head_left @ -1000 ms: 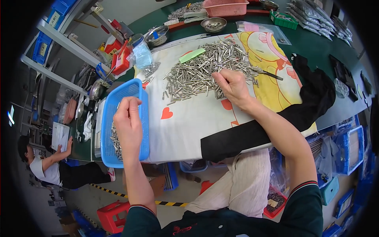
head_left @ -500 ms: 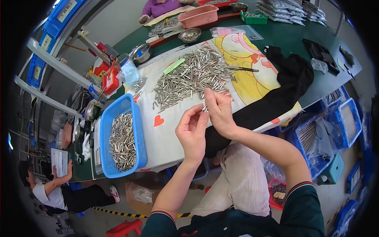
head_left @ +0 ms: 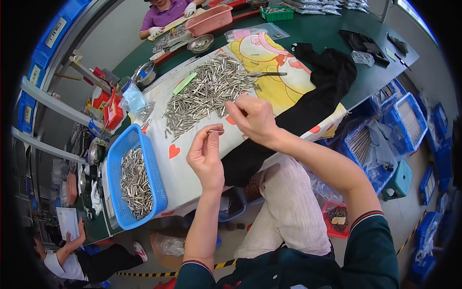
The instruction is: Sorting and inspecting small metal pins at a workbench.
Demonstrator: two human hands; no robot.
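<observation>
My left hand (head_left: 207,156) is raised above the cloth. Its thumb and forefinger pinch a small silver metal pin (head_left: 216,131). Just to the right and a little farther off, my right hand (head_left: 254,118) is closed, its thumb against the curled fingers; whatever they hold is hidden. Beyond both hands, a wide pile of silver metal pins (head_left: 207,91) lies on the printed cloth (head_left: 190,180). A green strip (head_left: 185,83) rests on the pile, and a dark-handled tool (head_left: 272,74) lies at its right edge. More pins fill a blue basket (head_left: 161,192) at the left.
A black garment (head_left: 308,120) stretches across the cloth under my right forearm. Across the table, a gloved co-worker (head_left: 166,17) sits near a pink basket (head_left: 210,20) and a metal bowl (head_left: 200,43). Blue crates (head_left: 406,123) stand at right; another person (head_left: 62,260) is at lower left.
My hands were together around small metal pieces and are now apart, the right one farther to the right. The whole view has shifted, moving the table leftward and slightly upward in the picture.
</observation>
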